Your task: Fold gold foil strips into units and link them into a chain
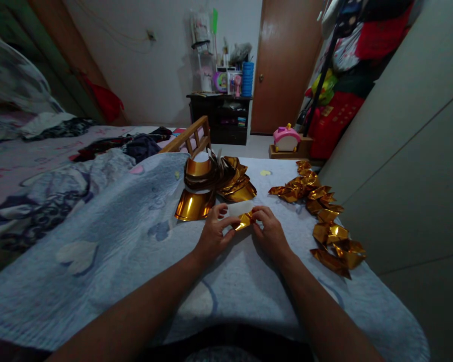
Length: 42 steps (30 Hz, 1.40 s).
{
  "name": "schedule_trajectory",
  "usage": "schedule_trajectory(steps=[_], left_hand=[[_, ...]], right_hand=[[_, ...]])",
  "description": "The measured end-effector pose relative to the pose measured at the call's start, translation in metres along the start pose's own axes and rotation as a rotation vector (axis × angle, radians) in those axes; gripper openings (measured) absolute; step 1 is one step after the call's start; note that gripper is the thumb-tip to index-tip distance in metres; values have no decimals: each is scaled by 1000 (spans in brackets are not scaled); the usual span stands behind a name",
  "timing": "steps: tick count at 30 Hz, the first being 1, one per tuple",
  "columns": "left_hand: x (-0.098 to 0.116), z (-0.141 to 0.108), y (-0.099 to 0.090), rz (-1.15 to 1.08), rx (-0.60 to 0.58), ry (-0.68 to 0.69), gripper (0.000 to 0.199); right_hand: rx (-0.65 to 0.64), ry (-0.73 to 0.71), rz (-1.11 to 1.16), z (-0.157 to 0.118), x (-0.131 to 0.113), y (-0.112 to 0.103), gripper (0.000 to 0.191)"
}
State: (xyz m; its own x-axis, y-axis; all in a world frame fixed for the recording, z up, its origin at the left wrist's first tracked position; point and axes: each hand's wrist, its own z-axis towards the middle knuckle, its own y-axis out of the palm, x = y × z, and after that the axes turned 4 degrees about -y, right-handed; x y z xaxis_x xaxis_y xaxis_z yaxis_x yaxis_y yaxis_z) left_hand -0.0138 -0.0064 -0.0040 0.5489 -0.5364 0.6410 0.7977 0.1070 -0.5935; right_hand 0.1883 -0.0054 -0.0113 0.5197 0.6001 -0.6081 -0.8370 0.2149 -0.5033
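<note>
A sheet of gold foil paper [244, 220], white on its back, is held in front of me with its near edge folded over. My left hand [218, 229] pinches the left end of the sheet between thumb and fingers. At the opposite end, my right hand [268, 229] closes its thumb and fingers on the gold fold. Just beyond my left hand lies a stack of curled gold foil sheets [195, 205]. Folded gold foil pieces [329, 232] sit in a trailing pile to the right of my right hand.
A pale blue quilt [136, 271] covers the surface under my hands. Rumpled clothes [143, 146] lie on the bed at left, by a wooden rail [189, 137]. A pink and white toy [287, 138] stands beyond the far edge. A pale cabinet [407, 151] borders the right side.
</note>
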Motion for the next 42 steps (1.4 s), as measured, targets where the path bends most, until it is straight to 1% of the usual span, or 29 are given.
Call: schedule_trajectory(steps=[2,3,5,6,8,11,13,15,21,23,26,29,32,35,39,42], left_hand=[[1,0,-1,92,49,43,23],[1,1,-2,124,55,65,20],[3,2,-3,152,30,113,16],[4,3,-2,145,-9,138,16],[5,4,0,100,-133,180,17],[6,4,5,40,-321,196,21],[8,2,7,55,-383,196,21],[9,0,9,86,-407,192,21],[9,-2,11,123,-399,161,20],[10,-3,11,123,-394,153,20],[10,-4,11,93,-395,108,19],[10,-3,8,46,-394,50,15],[9,-1,5,23,-380,22,11],[8,1,3,4,-370,-5,8],[7,2,2,-37,-362,-31,11],[5,0,2,-13,-357,-19,11]], right_hand=[[-11,-1,6,1,-1,0,20],[-19,2,7,1,-1,0,21],[-42,13,5,1,0,-1,21],[-57,17,5,0,1,-1,21],[-99,23,7,-1,3,0,21],[-164,24,6,-4,7,1,23],[-195,23,-7,-5,8,2,24],[-227,17,-23,-5,7,2,24],[-335,37,-93,-4,4,-2,26],[-354,9,-82,-4,4,-3,23],[-360,-54,-55,-4,5,-3,21],[-356,-83,-107,-4,5,-3,20],[-364,-90,-162,-5,2,-3,20],[-380,-80,-170,-6,-3,-4,18],[-400,-84,-172,-7,-7,-4,15],[-397,-86,-176,-8,-5,-3,16]])
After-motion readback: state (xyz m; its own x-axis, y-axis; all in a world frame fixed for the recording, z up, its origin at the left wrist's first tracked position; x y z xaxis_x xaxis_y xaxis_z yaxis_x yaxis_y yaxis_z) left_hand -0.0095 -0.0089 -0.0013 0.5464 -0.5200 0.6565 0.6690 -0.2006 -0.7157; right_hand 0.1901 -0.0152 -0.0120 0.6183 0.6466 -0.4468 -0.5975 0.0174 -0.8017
